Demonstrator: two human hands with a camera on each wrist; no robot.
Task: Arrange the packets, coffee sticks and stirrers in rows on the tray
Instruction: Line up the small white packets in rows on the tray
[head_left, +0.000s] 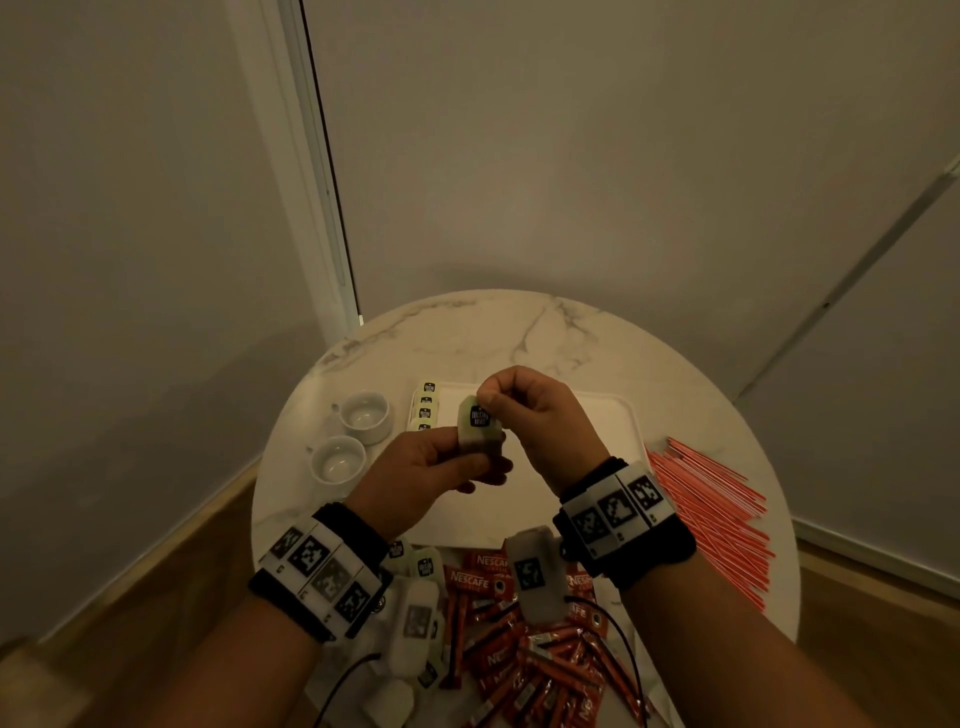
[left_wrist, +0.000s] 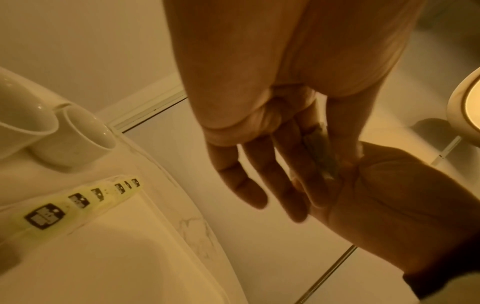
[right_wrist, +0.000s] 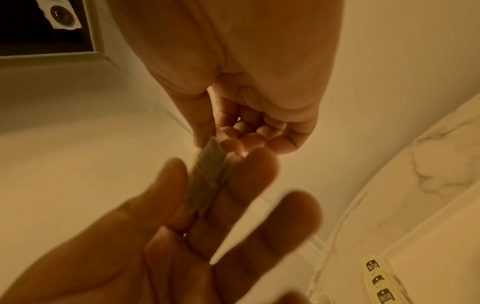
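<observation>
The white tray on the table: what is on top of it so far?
On the white tray, a row of pale packets with dark labels lies along its left edge. Both hands, holding another packet above the tray, cover the near part, so whatever lies there is hidden.

A round table (head_left: 545, 332) topped in smooth, grey-veined white marble carries two glossy white ceramic cups (head_left: 366, 415), a smooth matt white tray (head_left: 613, 415) and a spread of thin red plastic stirrers (head_left: 711, 514). Shiny red foil coffee sticks (head_left: 540, 670) lie heaped near pale paper packets (head_left: 427, 410) with black printed labels. The floor (head_left: 156, 587) shows wood grain.
</observation>
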